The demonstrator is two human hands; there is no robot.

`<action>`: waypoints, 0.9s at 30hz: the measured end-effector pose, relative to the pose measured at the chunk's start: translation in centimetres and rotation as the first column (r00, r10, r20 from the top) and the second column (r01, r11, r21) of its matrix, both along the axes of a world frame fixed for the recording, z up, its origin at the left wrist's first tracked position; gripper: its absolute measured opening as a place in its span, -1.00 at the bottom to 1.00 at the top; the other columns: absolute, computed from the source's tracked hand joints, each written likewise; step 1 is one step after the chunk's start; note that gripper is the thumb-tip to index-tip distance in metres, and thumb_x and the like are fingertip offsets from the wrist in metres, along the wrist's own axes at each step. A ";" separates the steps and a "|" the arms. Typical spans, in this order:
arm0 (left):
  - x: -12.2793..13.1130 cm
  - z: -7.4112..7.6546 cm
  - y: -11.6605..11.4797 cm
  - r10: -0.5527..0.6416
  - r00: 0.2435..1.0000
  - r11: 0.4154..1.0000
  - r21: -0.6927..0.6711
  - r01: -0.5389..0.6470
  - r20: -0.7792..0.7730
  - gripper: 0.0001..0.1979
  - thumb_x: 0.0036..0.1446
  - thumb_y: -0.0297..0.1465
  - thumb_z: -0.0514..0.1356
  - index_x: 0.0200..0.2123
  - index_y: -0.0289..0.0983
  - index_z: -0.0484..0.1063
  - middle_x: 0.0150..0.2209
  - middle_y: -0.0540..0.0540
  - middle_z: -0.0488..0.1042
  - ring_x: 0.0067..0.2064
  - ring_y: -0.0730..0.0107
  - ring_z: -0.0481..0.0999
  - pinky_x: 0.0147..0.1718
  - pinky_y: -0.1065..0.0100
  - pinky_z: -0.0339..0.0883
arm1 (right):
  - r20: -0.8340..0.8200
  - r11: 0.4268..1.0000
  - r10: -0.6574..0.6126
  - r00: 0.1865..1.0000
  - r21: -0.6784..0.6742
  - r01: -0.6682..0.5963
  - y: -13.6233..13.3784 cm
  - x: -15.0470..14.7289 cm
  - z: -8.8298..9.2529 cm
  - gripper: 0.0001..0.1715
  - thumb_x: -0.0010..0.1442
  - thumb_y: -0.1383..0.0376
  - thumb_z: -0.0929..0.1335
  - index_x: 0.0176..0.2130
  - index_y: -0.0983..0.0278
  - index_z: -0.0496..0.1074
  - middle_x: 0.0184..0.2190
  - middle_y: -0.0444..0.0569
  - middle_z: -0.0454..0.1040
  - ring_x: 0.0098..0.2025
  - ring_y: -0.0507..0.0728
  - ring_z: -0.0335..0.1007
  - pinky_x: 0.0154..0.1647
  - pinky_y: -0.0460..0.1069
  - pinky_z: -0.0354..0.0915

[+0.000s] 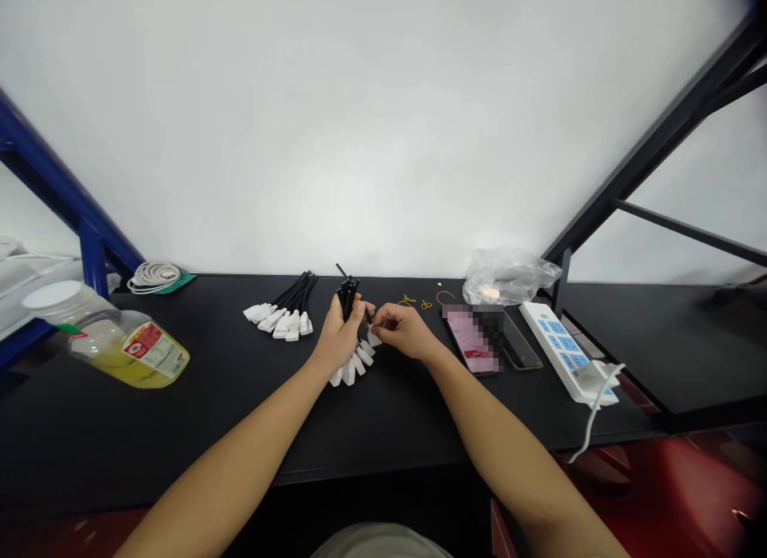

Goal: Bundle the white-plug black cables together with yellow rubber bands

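My left hand [342, 328] is wrapped round a bundle of black cables [347, 290], their dark ends sticking up above the fist. Below it the bundle's white connectors [351, 370] fan out over the table. Close on the right, my right hand [400, 329] pinches one more black cable with a white connector [372, 336] at the bundle's edge; its fingertips partly hide that cable. To the left lies a second group of black cables with white connectors [288, 321], spread on the black table [240, 414].
Yellow ties [426, 305] lie behind my right hand. Rightward are a pink-screened phone [470, 334], a dark phone [520, 342], a plastic bag [509, 274] and a white power strip [560, 346]. Leftward stand a jar of yellow liquid [129, 346] and a coiled white cable [154, 277].
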State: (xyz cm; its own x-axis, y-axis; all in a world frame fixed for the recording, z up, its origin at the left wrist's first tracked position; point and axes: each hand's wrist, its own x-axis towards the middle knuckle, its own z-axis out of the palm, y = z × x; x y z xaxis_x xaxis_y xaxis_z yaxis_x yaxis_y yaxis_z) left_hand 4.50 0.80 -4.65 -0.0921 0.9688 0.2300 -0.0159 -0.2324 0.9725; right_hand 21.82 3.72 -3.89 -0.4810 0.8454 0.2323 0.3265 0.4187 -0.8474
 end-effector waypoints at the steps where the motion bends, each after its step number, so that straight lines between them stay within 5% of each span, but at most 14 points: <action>1: 0.1 0.1 -0.1 -0.015 1.000 1.000 -0.004 0.015 0.025 -0.54 0.24 -0.01 0.15 -0.01 -0.25 0.28 -0.17 -0.15 0.58 -0.18 0.26 0.58 -0.08 0.17 0.43 | 0.022 1.000 0.003 1.000 0.009 -0.004 -0.1 0.1 0.1 -0.90 0.09 0.27 0.40 -0.38 0.27 0.43 -0.54 -0.21 0.39 -0.52 -0.03 0.22 -0.45 -0.12 0.15; 6: 0.1 0.6 -0.2 -0.010 0.997 1.000 0.001 0.010 0.082 -0.52 0.23 -0.03 0.17 0.04 -0.24 0.28 -0.33 -0.06 0.57 -0.22 0.27 0.58 -0.09 0.18 0.43 | 0.202 0.996 0.015 0.979 0.083 -0.033 -0.2 0.5 0.4 -0.98 0.07 0.37 0.39 -0.39 0.26 0.46 -0.48 -0.19 0.47 -0.44 -0.01 0.34 -0.35 -0.11 0.19; 10: 0.1 1.0 -0.2 -0.120 0.992 0.992 0.037 0.118 0.049 -0.59 0.23 0.00 0.15 -0.36 -0.25 0.35 -0.44 -0.05 0.49 -0.28 0.29 0.57 -0.15 0.26 0.42 | 0.086 0.985 0.137 0.987 -0.118 -0.127 0.5 0.9 -0.2 -0.92 0.06 0.38 0.35 -0.35 0.28 0.46 -0.43 -0.14 0.53 -0.38 0.03 0.43 -0.30 -0.09 0.30; 13: 0.2 1.0 -0.5 -0.158 0.986 0.987 0.050 0.156 0.044 -0.59 0.24 0.00 0.13 -0.40 -0.23 0.30 -0.56 0.07 0.34 -0.47 0.42 0.45 -0.28 0.31 0.41 | 0.033 0.977 0.058 0.998 -0.207 -0.050 1.6 0.8 -0.7 -0.83 0.09 0.36 0.31 -0.27 0.30 0.46 -0.43 -0.12 0.53 -0.44 0.02 0.42 -0.36 -0.09 0.33; 16: 0.5 0.8 -1.0 -0.219 0.976 0.974 0.059 0.218 0.009 -0.59 0.26 0.00 0.11 -0.36 -0.23 0.32 -0.62 0.12 0.24 -0.55 0.46 0.33 -0.37 0.34 0.39 | 0.145 0.998 -0.023 0.989 -0.049 0.031 2.9 -0.3 -0.9 -0.72 0.18 0.33 0.27 -0.13 0.28 0.48 -0.35 -0.09 0.56 -0.40 0.02 0.43 -0.33 -0.09 0.33; 19: 0.5 0.7 -1.4 -0.233 0.969 0.971 0.039 0.237 -0.084 -0.55 0.23 0.04 0.12 -0.37 -0.26 0.36 -0.63 0.07 0.27 -0.57 0.46 0.31 -0.49 0.38 0.28 | 0.337 0.987 0.110 0.935 0.076 -0.144 4.0 -2.3 -0.8 -0.67 0.16 0.34 0.31 -0.08 0.21 0.51 -0.24 -0.08 0.59 -0.23 0.08 0.48 -0.17 -0.07 0.33; 21: 0.5 0.7 -1.5 -0.218 0.966 0.974 0.029 0.224 -0.139 -0.52 0.20 0.05 0.14 -0.41 -0.27 0.39 -0.64 0.05 0.30 -0.59 0.47 0.30 -0.53 0.39 0.22 | 0.453 0.975 0.152 0.879 0.076 -0.208 4.6 -3.7 -0.6 -0.70 0.08 0.36 0.37 -0.15 0.18 0.54 -0.25 -0.08 0.60 -0.19 0.12 0.50 -0.17 -0.07 0.32; 27: 0.5 0.4 -1.1 -0.181 0.982 0.983 0.022 0.183 -0.062 -0.53 0.20 0.05 0.14 -0.36 -0.27 0.36 -0.62 0.08 0.27 -0.59 0.48 0.29 -0.55 0.41 0.23 | 0.502 0.991 -0.002 0.865 0.116 -0.065 5.3 -4.9 -0.5 -0.93 0.01 0.36 0.42 -0.39 0.22 0.48 -0.41 -0.05 0.57 -0.29 0.15 0.49 -0.31 -0.07 0.28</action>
State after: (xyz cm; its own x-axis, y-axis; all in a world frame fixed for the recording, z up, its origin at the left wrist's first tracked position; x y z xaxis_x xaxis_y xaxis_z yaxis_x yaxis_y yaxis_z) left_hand 4.96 -0.35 -4.29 0.0996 0.9614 0.2565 -0.0028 -0.2575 0.9663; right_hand 16.94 9.05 -4.36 -0.5865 0.8080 0.0561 0.6771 0.5271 -0.5135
